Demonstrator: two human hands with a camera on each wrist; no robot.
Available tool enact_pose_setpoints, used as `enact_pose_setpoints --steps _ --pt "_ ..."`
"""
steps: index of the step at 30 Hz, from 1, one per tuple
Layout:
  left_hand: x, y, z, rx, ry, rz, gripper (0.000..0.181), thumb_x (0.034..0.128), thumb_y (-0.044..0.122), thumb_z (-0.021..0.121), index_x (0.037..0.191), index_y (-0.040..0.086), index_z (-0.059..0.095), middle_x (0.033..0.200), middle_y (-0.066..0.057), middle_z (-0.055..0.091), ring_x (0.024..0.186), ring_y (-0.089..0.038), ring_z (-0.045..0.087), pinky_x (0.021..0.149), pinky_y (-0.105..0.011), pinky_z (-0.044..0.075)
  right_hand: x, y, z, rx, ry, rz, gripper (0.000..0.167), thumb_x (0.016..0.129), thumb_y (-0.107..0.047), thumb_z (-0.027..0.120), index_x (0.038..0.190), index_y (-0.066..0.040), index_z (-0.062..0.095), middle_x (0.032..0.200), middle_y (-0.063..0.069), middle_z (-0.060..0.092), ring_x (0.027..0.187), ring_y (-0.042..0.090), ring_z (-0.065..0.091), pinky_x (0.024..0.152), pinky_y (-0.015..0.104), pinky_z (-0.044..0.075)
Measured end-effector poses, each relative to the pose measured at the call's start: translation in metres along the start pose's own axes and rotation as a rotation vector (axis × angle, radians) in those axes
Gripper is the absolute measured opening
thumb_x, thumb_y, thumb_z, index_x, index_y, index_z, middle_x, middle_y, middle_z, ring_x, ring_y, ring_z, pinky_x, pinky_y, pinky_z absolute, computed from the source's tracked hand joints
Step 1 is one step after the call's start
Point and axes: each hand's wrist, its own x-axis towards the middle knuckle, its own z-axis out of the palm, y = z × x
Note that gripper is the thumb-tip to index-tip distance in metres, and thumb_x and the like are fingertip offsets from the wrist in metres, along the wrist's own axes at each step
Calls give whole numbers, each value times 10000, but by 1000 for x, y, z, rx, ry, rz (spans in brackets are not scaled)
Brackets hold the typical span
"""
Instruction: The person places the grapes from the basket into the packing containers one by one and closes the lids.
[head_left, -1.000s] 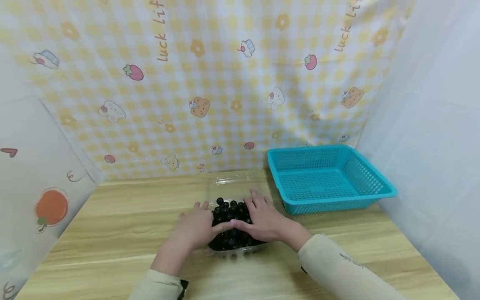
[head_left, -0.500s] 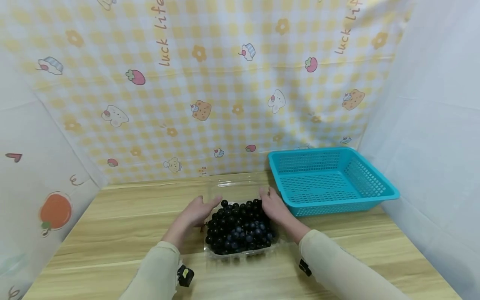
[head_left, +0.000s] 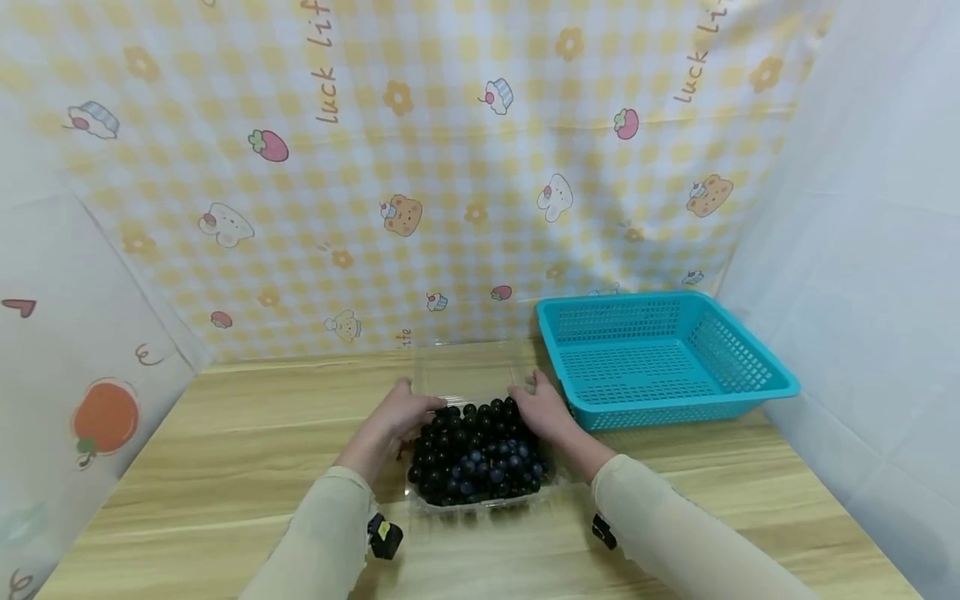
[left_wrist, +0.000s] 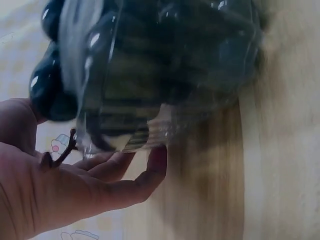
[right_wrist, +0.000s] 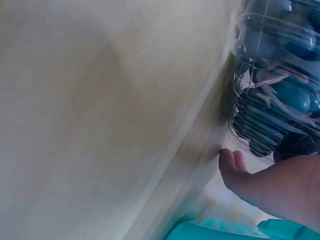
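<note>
Dark grapes (head_left: 468, 458) fill a clear plastic clamshell box (head_left: 487, 505) in the middle of the table. Its transparent lid (head_left: 468, 367) lies opened out at the back. At the box's back left corner, my left hand (head_left: 401, 410) grips it, thumb over the top edge. The left wrist view shows those fingers (left_wrist: 145, 185) bent along the box's side, beside a brown stem (left_wrist: 65, 152). My right hand (head_left: 545, 410) holds the back right corner, its thumb close to the grapes. In the right wrist view, the box partly hides the right hand (right_wrist: 280, 182).
A turquoise perforated basket (head_left: 675, 404) stands at the back right, close to my right hand. Behind the wooden table (head_left: 262, 450) hangs a yellow checked cloth (head_left: 465, 167). White sheets border both sides.
Both hands were spread over the grapes, then parted to the box's back corners, uncovering the fruit. Since half a second ago, the left thumb has come in over the box's edge.
</note>
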Motion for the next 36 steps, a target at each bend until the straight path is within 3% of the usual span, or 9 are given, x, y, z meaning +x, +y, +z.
enact_pose_setpoints --steps 2,7,13,16,21,24,28,32,36 --pt "1 0 1 -26 16 12 944 977 124 703 1651 -72 72 1495 -358 471 1015 -280 634 977 -484 549 1 1 2 -9 18 -14 819 1111 -327 504 1693 26 49 1753 232 252 1602 465 289 1317 623 283" --pt "3 -6 0 18 59 68 819 946 33 708 1576 -73 195 1473 -364 474 1113 -364 625 1166 -604 479 2 7 6 -45 67 -59 833 1111 -331 518 1700 6 34 1763 255 196 1623 472 221 1343 616 208" --pt "1 -15 -6 105 113 148 534 945 51 775 1306 -46 392 1250 -281 679 1013 -324 719 857 -378 629 -1 7 9 -100 124 -235 838 1109 -247 583 1699 -4 39 1677 250 322 1521 482 400 1227 647 405" --pt "0 -18 -11 159 150 185 462 944 90 799 1224 -13 446 1228 -241 711 1001 -303 740 831 -359 635 -6 5 10 -147 144 -303 851 1103 -212 600 1699 -8 28 1649 247 340 1526 458 400 1209 643 424" --pt "-8 -18 -21 187 190 222 513 1006 282 745 1365 14 495 1392 -241 666 1212 -409 692 1000 -501 616 -19 -5 4 -158 173 -362 826 1093 -163 584 1703 -20 45 1710 248 291 1600 433 310 1290 634 327" --pt "-17 -13 -24 127 184 243 603 1039 394 684 1483 54 460 1526 -220 589 1381 -449 592 1114 -575 551 -28 -13 -3 -67 154 -367 786 1112 -186 529 1714 -72 37 1751 198 251 1639 382 251 1332 600 263" --pt "-33 -1 -27 71 166 272 677 1056 506 625 1574 134 401 1618 -167 506 1492 -424 493 1192 -618 476 -42 -24 -13 18 146 -361 724 1144 -296 471 1720 -117 69 1762 146 259 1659 336 217 1349 562 238" --pt "-54 6 -28 97 149 282 723 1050 537 621 1601 141 373 1650 -169 467 1524 -420 453 1215 -629 447 -58 -33 -19 62 158 -342 687 1152 -406 435 1709 -124 148 1754 132 292 1655 327 242 1343 561 256" --pt "-77 2 -25 113 122 246 757 1034 478 672 1623 130 347 1687 -201 403 1533 -470 428 1195 -643 462 -78 -35 -19 108 156 -283 703 1149 -494 388 1704 -110 192 1757 141 295 1642 345 273 1341 552 261"
